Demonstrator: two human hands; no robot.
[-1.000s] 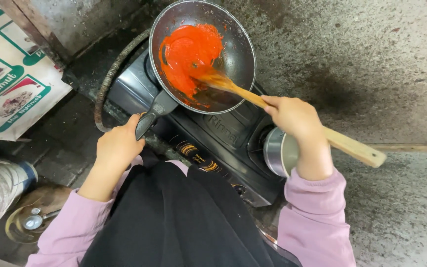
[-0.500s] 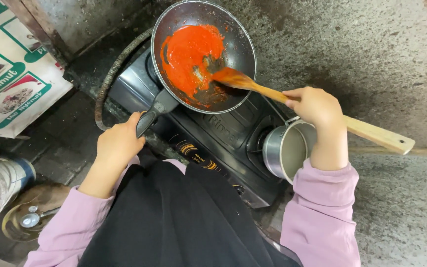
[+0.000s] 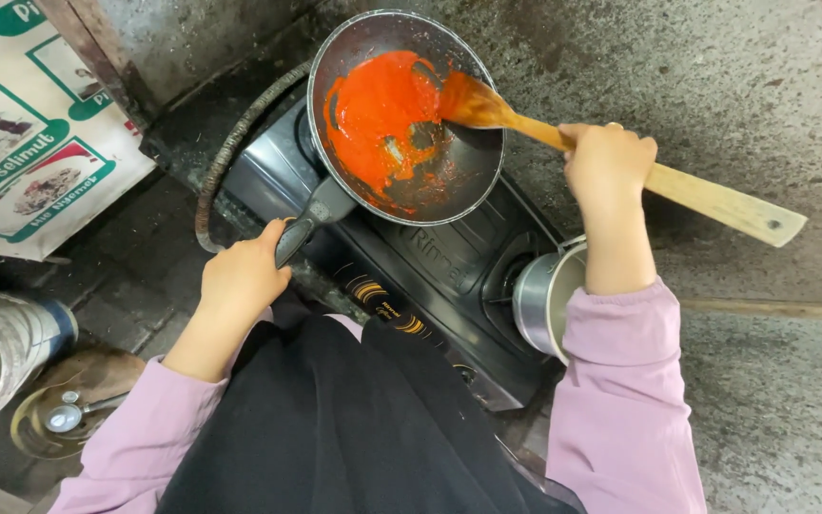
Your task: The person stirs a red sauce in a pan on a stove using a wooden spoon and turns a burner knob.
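A dark frying pan (image 3: 473, 176) with red sauce (image 3: 373, 109) spread over its left half sits on a black two-burner gas stove (image 3: 430, 262). My left hand (image 3: 240, 276) grips the pan's black handle (image 3: 311, 219). My right hand (image 3: 606, 167) holds a long wooden spatula (image 3: 706, 195) by the middle of its shaft. The spatula's blade rests inside the pan at its upper right, touching the sauce's edge.
A small steel pot (image 3: 539, 295) stands on the stove's right burner, partly under my right forearm. A gas hose (image 3: 221, 167) curves left of the stove. A printed sack (image 3: 21, 162) lies at upper left. A metal bucket (image 3: 2, 343) and a glass lid (image 3: 59, 419) sit at lower left.
My right hand has swung the spatula from the pan's lower middle up to its upper right rim. The sauce is spread wider. My left hand stays on the handle.
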